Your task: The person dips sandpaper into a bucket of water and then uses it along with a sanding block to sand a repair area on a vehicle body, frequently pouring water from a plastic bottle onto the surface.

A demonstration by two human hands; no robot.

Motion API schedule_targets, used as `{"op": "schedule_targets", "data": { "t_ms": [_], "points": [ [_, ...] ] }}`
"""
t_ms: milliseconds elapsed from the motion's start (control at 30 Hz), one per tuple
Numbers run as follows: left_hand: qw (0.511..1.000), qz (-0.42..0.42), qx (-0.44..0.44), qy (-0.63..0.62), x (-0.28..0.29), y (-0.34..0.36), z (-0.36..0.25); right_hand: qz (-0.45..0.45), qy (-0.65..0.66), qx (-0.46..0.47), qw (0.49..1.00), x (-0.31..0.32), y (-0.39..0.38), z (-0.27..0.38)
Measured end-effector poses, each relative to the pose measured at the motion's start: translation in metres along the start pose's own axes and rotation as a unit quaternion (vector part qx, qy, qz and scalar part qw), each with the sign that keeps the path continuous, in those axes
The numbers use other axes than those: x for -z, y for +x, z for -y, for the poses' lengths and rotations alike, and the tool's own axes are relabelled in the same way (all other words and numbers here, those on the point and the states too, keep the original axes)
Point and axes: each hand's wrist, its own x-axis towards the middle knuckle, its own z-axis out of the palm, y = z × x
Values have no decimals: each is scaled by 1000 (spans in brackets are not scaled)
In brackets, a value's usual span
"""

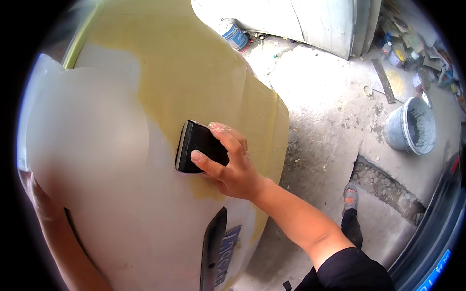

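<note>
Fingers of your right hand (pixel 233 167) were closed around the black sanding block (pixel 196 147), flat on the yellow filler patch (pixel 194 72) of the car panel (pixel 121 203); pressing evenly seemed best. Your left hand was out of view.

Right arm (pixel 291 213): bare forearm, black sleeve (pixel 349 269) pushed up past the elbow at 5 o'clock. Dark trouser leg (pixel 350 228), grey open-toed sandal (pixel 350 195) with orange accents.

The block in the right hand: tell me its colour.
Black, with a paler grey edge; the head view shows the block in the right hand.
</note>
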Motion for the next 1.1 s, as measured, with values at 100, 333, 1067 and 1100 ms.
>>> {"op": "schedule_targets", "data": {
  "t_ms": [100, 333, 1067, 1100],
  "points": [
    [1000, 2, 2, 10, 0, 2, -6, 1, 4, -59, 998, -4, -38, 23],
    [1000, 1, 15, 22, 5, -4, -16, -32, 46, -121, 991, -13, -8, 10],
    [999, 20, 18, -42, -31, 10, -24, -91, -2, -202, 975, 11, 82, -122],
    [999, 22, 21, -45, -32, 10, -24, -85, 2, -210, 974, 11, 80, -125]
  ]
}}
